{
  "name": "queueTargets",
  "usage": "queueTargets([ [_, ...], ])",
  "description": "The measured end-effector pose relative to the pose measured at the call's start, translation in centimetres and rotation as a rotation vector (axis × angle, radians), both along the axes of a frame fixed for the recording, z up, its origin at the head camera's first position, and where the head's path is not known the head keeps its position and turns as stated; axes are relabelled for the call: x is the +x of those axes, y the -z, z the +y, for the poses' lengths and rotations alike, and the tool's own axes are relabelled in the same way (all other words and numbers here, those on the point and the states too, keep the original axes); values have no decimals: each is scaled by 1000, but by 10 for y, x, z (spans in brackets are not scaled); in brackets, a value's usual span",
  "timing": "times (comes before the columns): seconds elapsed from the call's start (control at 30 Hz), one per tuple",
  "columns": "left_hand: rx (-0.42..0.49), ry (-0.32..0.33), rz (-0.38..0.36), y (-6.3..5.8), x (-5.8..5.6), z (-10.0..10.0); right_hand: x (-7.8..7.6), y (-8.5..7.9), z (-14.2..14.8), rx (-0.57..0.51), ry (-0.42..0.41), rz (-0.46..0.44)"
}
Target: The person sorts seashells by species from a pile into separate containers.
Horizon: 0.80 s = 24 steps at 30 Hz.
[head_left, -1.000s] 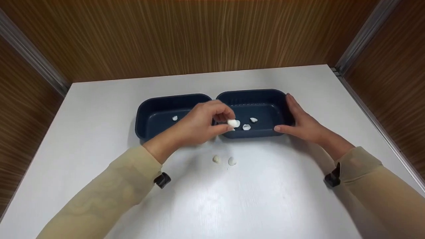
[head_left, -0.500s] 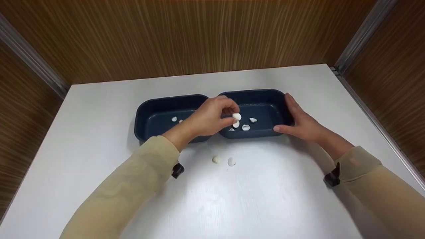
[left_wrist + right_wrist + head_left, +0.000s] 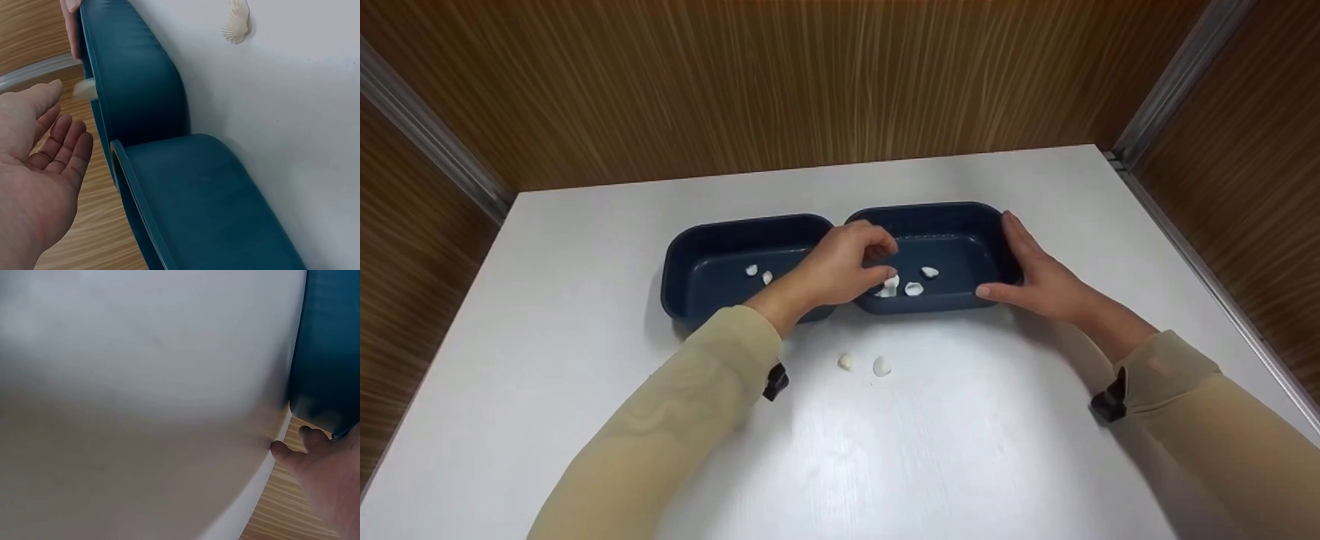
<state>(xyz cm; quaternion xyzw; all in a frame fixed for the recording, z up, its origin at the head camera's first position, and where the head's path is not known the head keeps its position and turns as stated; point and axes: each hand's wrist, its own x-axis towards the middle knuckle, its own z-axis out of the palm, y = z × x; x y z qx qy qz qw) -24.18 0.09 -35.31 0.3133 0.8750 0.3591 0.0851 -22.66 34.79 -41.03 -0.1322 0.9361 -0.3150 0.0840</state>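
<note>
My left hand hovers over the near left part of the right dark blue tray, its thumb and fingers apart. In the left wrist view, a blurred pale seashell is in the air just off the fingertips, at the tray's rim. Several white seashells lie in this tray, among them one near its front wall. My right hand rests against the tray's right end, fingers straight along the end wall and thumb at the front corner.
A second dark blue tray stands at the left, with two small shells showing in it. On the white table in front lie a cream shell and a whiter shell. A wood-patterned panel rises behind.
My left hand moved right and slightly up over the right tray, then let go of the white seashell it was pinching. The right hand stays at the tray's end.
</note>
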Motion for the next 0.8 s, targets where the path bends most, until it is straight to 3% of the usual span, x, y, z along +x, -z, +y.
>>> queueTargets([
  [0.27,67,4,-35,-6,10,-9,-1,0,2,-11,4,-9],
  [0.5,122,58,-10,-11,28,-18,-2,-1,3,-8,18,-20],
  [0.8,132,155,-10,4,57,-27,-1,-2,5,-6,22,-23],
])
